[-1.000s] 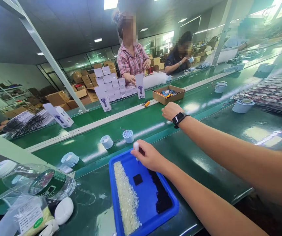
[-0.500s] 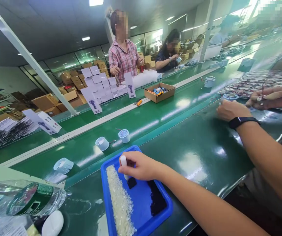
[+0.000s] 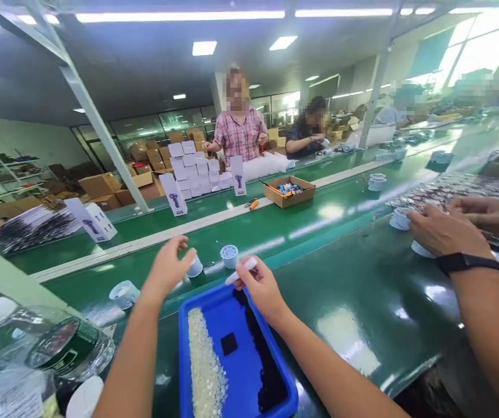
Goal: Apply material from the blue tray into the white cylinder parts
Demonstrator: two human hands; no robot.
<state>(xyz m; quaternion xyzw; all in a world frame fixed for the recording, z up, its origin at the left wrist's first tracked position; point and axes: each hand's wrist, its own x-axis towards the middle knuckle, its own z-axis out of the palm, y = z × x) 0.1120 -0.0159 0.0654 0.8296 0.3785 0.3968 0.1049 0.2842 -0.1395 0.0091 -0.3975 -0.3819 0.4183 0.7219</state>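
**Right hand pinching a white stick over the blue tray, left hand loose and empty**

Right hand up over the far end of the blue tray, thumb and fingers pinched on a white stick, tip slanting up and away. Left hand raised just to the left of it, fingers loosely curled and apart, gripping nothing, held above the near edge of the green belt.

Under the right wrist, inside the tray: a black square lying alone on the bare blue floor, a strip of pale beads along the left side, a strip of dark pieces along the right. Just past the fingertips, on the belt, two small white cups, one half hidden behind the left hand; a third cup further left.

Beneath it all, a glossy dark green tabletop, streaked with reflections of the lights. Off to the right, well apart, a co-worker's hand with a black wristband, down beside more white cups.

Across the belt, beyond both hands: an open cardboard box, a stack of white cartons, a person in a plaid shirt standing behind them. Near left, a clear plastic bottle on its side. Overhead, long ceiling lights; brown boxes piled against the far glass wall.
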